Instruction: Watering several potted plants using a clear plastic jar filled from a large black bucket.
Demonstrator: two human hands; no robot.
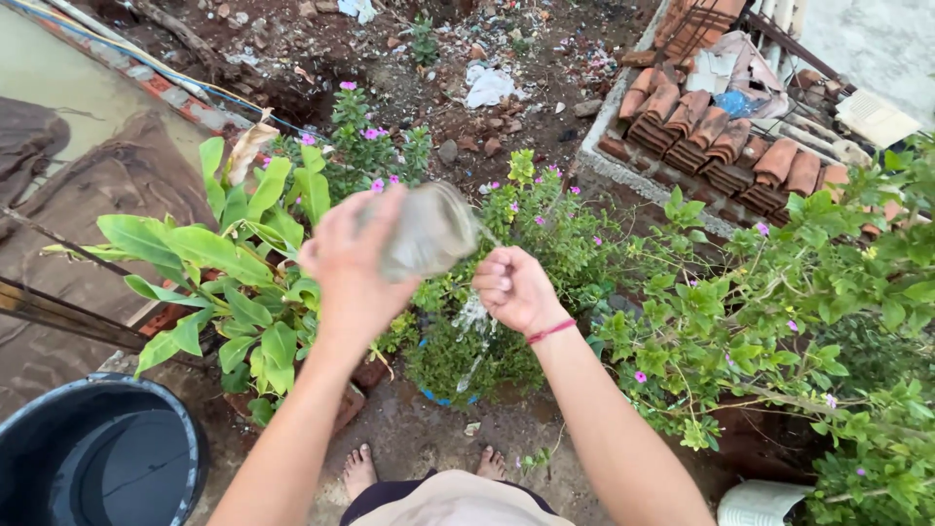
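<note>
My left hand (353,268) grips a clear glass jar (429,232), tipped sideways with its mouth to the right. Water (474,321) spills from the jar over my right hand and down into a small bushy potted plant (458,356). My right hand (513,289) sits under the stream as a loose fist with nothing in it; a red thread circles its wrist. My bare feet (360,469) stand on wet ground below the plant.
A black bucket (97,453) of water stands at lower left. A large-leafed potted plant (234,282) is on the left, pink-flowered shrubs (779,321) on the right. Stacked clay roof tiles (721,136) lie beyond, littered soil (487,88) behind. A white container (760,504) sits at lower right.
</note>
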